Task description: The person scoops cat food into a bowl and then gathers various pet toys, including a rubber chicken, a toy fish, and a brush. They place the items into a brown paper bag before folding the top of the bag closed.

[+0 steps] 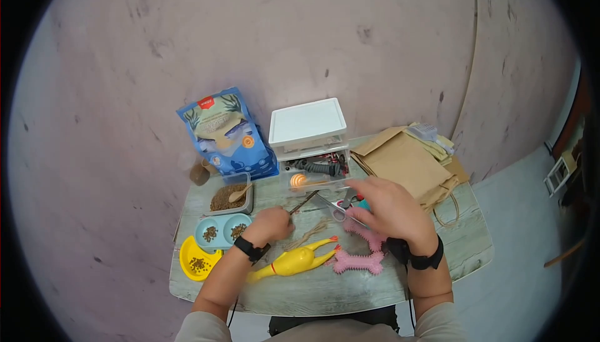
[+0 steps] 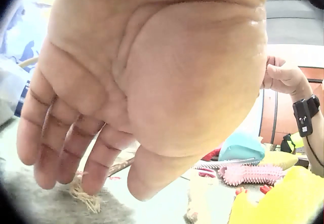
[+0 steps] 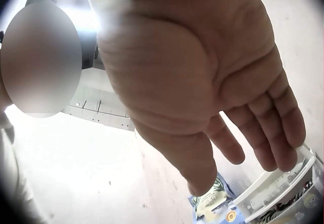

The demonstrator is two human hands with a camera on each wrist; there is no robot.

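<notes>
My left hand (image 1: 272,224) is low over the table, palm down with fingers extended loosely, as the left wrist view shows. A thin dark stick (image 1: 304,202) runs out beyond it, and a frayed pale rope (image 2: 87,196) lies near its fingertips. Raised to the right, my right hand (image 1: 397,211) has its fingers apart and nothing in its palm (image 3: 167,77). Under and beside it lie silver scissors (image 1: 338,213) and pink spiky bone toys (image 1: 357,262), partly hidden by the hand. A yellow rubber chicken (image 1: 294,262) lies between the forearms.
A clear drawer box (image 1: 307,122) stands at the back, its pulled-out drawer holding a striped ball (image 1: 298,181) and dark cords. Blue food bag (image 1: 228,133), kibble tub (image 1: 252,199) with wooden spoon, blue double bowl (image 1: 224,222) and yellow bowl (image 1: 185,256) stand left; paper bags (image 1: 403,161) right.
</notes>
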